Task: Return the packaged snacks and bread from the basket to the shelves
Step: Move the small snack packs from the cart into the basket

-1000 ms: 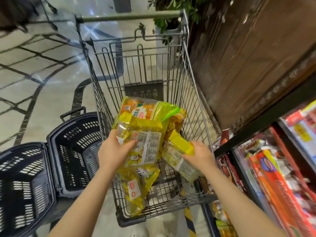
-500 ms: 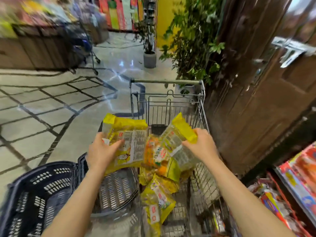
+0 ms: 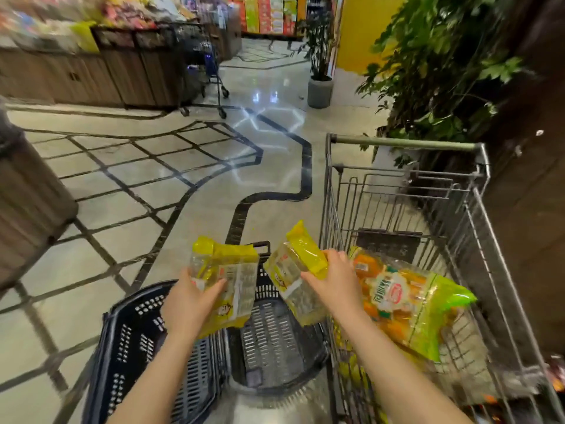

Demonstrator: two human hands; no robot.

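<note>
Head view, the only one supplied. Since a second ago the gaze has lifted from the cart interior and swung left. Both packets, then held low over the wire cart's load, are now raised clear of it and sit above the dark basket. Judgement: two items are lifted out and the person is turning toward a shelf; neither is placed yet.

Hands: the left hand (image 3: 191,296) clasps a yellow snack packet (image 3: 227,286) from below and from its left side, thumb across the printed label. The right hand (image 3: 334,276) clasps a second yellow packet (image 3: 301,270) at its right edge, fingers curled over the yellow top band. The two packets are near each other but apart.

Containers: the wire shopping cart (image 3: 477,215) stands at right. It holds a large orange-and-green snack bag (image 3: 409,304) lying tilted across the near end, with more yellow packaging (image 3: 351,367) beneath, partly hidden by the right forearm. The dark plastic basket (image 3: 128,341) sits on the floor at near centre-left, just beside the cart; its visible interior shows no goods, though the arms hide part of it.

Far left, stocked display shelves (image 3: 128,16) are blurred.
</note>
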